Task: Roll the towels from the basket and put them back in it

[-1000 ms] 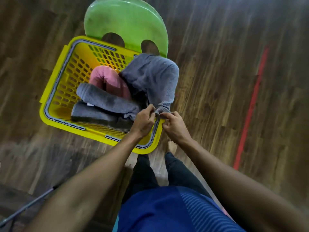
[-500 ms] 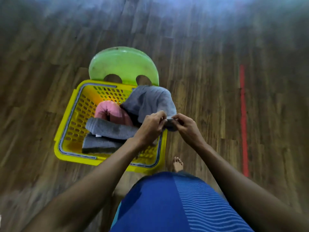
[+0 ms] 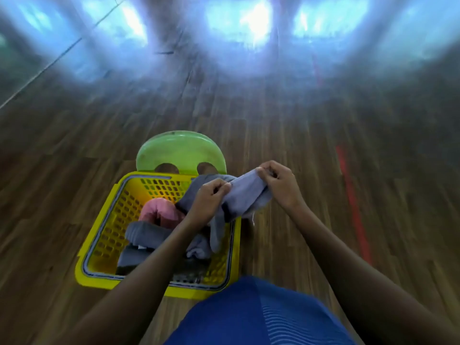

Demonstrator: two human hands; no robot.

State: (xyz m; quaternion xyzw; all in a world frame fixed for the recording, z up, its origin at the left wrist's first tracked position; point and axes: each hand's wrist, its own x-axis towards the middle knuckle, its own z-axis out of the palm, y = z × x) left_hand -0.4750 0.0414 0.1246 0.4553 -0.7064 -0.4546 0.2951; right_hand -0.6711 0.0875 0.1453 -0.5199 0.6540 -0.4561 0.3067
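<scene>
A yellow plastic basket (image 3: 107, 225) sits on the wooden floor in front of me. Above its right side I hold a grey towel (image 3: 245, 196) stretched between both hands. My left hand (image 3: 211, 200) pinches one part of its edge and my right hand (image 3: 278, 185) pinches its upper corner. The rest of the towel hangs down into the basket. Inside lie a rolled pink towel (image 3: 159, 212) and two rolled dark grey towels (image 3: 146, 235).
A green plastic stool (image 3: 179, 153) stands just behind the basket. A red line (image 3: 353, 205) runs along the floor on the right. Bright window reflections blur the far floor. My blue shirt fills the bottom of the view.
Both hands have lifted the grey towel up out of the basket and moved apart, spreading it. The view has tilted upward and away from the basket.
</scene>
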